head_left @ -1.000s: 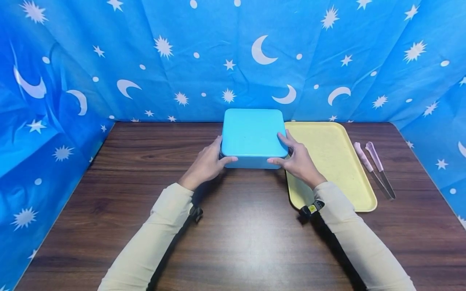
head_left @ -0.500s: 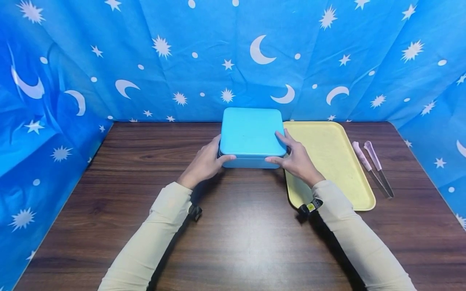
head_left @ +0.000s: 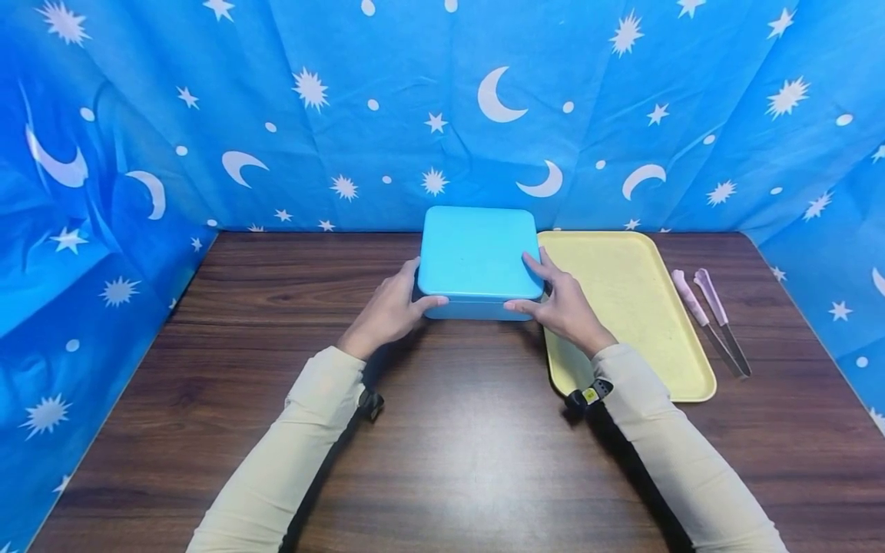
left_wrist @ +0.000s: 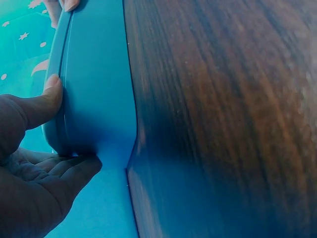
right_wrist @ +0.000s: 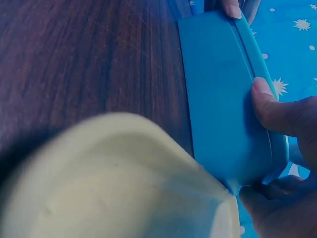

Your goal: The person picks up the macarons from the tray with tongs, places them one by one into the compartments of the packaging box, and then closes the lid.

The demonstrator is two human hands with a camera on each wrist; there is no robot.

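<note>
A light-blue lidded box [head_left: 480,250] stands near the table's back edge in the head view, its lid on. At its front left corner my left hand [head_left: 387,307] grips it, thumb on the front by the lid's seam and fingers along the side. My right hand [head_left: 568,307] holds the front right corner likewise, its index finger on the lid's top edge. Both wrist views show the thumbs [left_wrist: 53,88] on the lid's rim, with the box front [right_wrist: 223,99] below. The box's inside is hidden.
Close on the right of the box lies a yellow tray [head_left: 636,307], partly under my right hand and wrist. Metal tongs [head_left: 715,322] with pinkish handles lie beyond it on the brown wooden table [head_left: 442,461]. A blue curtain [head_left: 401,92] with stars and moons hangs behind.
The box and both hands have shifted very slightly left against the tray. Both hands keep their hold on it; tray and tongs have not moved.
</note>
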